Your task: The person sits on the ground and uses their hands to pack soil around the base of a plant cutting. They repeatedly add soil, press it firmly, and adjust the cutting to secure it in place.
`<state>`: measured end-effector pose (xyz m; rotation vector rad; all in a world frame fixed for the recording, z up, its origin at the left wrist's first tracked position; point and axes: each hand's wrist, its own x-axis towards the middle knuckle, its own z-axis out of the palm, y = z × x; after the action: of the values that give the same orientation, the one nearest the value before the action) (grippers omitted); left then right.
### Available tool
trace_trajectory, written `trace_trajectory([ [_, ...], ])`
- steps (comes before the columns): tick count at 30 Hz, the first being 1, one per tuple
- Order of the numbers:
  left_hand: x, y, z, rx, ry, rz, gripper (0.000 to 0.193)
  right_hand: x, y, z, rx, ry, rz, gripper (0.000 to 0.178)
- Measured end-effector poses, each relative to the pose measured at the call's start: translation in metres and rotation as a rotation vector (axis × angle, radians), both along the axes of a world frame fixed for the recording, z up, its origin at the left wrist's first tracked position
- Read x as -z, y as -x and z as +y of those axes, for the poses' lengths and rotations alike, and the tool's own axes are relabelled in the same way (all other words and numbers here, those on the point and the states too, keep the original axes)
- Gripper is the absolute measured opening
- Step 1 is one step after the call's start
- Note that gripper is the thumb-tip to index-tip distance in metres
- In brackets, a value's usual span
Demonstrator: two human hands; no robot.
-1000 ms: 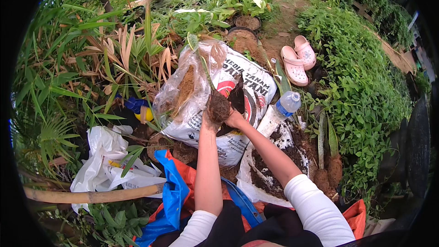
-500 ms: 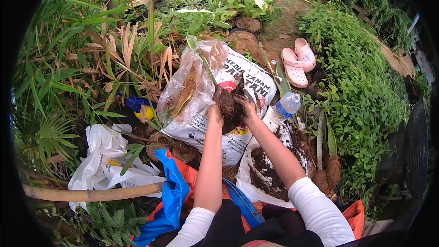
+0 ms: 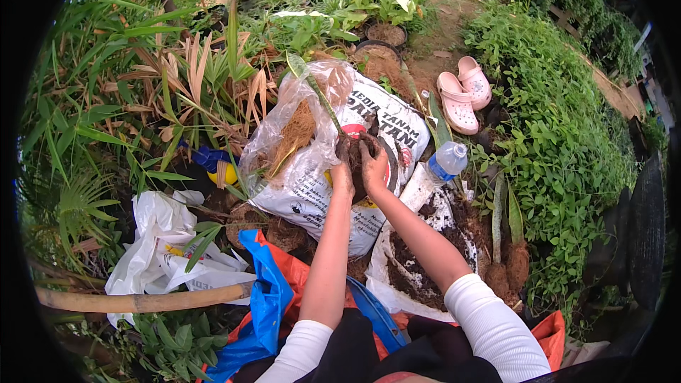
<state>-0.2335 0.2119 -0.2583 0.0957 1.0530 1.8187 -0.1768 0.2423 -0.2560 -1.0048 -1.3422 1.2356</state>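
Cupping a dark root clump between both bare hands; snake plant is rising from it, leaf slanting up and left. Left hand is curving round the left side, right hand round the right, both soil-smeared. Fingers are bending inward, partly open to the clump's width and gripping it; far fingertips are hiding behind it, so can't tell their exact placement. Clump is hanging over the middle of a white printed sack; can't tell if touching.

Clear plastic bag with brown fibre is lying on the sack's left part. Water bottle is resting at its right edge. Opened white sack is holding dark soil nearer the person, right side. Two other snake plants, roots showing, are lying further right. Pink clogs are sitting beyond the bottle. Blue-and-orange tarp is bunching up near the lap, bamboo pole ending beside it.
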Motion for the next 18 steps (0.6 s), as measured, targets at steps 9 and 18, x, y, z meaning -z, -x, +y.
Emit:
trace_trajectory([
  [9, 0.003, -0.003, -0.002, 0.058, -0.012, -0.118, 0.039, 0.009, -0.008, 0.017, -0.198, 0.441, 0.349, 0.021],
  [18, 0.013, -0.003, 0.001, 0.080, 0.290, 0.852, 0.064, 0.002, -0.015, 0.008, -0.013, 0.091, -0.042, 0.023],
])
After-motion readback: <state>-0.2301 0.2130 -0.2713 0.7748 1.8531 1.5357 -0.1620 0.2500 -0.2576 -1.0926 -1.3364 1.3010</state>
